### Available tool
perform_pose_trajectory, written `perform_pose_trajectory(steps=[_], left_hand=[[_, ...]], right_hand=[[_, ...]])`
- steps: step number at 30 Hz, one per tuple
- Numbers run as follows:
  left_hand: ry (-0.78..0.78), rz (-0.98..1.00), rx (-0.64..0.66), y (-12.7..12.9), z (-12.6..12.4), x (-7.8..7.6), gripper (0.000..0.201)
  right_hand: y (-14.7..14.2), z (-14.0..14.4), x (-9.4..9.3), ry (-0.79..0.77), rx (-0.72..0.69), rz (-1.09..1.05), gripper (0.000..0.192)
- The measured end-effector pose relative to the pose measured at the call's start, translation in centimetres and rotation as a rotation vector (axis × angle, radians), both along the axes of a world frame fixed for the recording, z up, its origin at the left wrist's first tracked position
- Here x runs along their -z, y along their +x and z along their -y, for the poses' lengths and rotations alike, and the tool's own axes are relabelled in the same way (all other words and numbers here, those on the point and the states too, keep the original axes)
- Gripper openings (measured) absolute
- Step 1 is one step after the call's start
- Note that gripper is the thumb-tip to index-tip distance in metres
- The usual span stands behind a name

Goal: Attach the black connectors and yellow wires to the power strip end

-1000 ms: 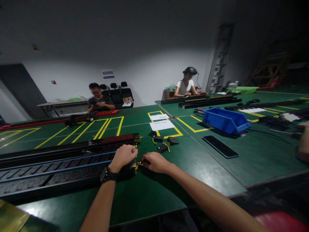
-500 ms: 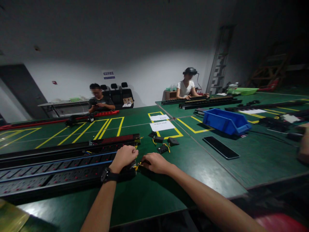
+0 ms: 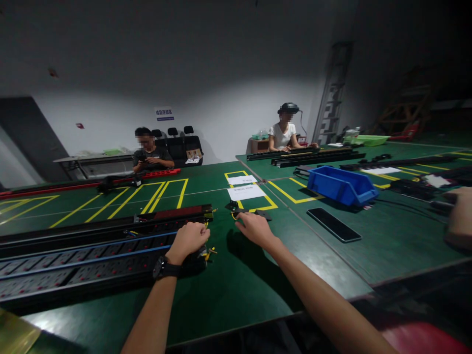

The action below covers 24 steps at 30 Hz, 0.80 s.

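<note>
My left hand (image 3: 190,240), with a black watch on the wrist, is curled over the right end of a long black power strip (image 3: 110,268) that has rows of sockets with red marks. Its fingertips are partly hidden. Yellow wire ends (image 3: 211,252) stick out of the strip just past that hand. My right hand (image 3: 255,228) is over the small black parts (image 3: 263,214), some with yellow wires. Its fingers are stretched out and slightly apart, and it partly covers those parts.
Behind the strip lies another long black housing (image 3: 177,213). To the right are a blue bin (image 3: 341,186) and a phone (image 3: 334,224). Paper labels (image 3: 246,192) lie on the green table (image 3: 236,295). Two people sit across; another person's hand (image 3: 460,211) shows at the right edge.
My right hand has moved from the yellow wire ends at the strip's end, away and to the right, over the small black parts. My left hand has stayed on the strip.
</note>
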State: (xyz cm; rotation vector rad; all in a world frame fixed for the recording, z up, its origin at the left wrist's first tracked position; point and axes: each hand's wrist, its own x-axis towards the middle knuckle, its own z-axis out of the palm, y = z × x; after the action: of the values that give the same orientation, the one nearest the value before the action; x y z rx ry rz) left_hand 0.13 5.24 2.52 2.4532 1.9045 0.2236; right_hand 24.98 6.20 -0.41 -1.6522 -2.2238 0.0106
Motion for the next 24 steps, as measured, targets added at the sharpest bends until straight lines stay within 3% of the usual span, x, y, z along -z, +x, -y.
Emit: perform_pose_trajectory(steps=[3, 8, 18, 24], left_hand=[[-0.015, 0.013, -0.007, 0.0, 0.0, 0.0, 0.038], [-0.006, 0.01, 0.0, -0.1, -0.1, 0.1, 0.039], [-0.001, -0.012, -0.007, -0.1, -0.1, 0.2, 0.038], [-0.003, -0.009, -0.014, -0.1, -0.1, 0.2, 0.038]], right_hand=[[1.4, -0.5, -0.2, -0.048, 0.072, 0.091, 0.022], [1.7, -0.6, 0.0, -0.059, 0.071, 0.102, 0.025], [0.1, -0.3, 0.7, -0.133, -0.145, -0.198, 0.017], [0.3, -0.3, 0.2, -0.085, -0.026, -0.169, 0.019]])
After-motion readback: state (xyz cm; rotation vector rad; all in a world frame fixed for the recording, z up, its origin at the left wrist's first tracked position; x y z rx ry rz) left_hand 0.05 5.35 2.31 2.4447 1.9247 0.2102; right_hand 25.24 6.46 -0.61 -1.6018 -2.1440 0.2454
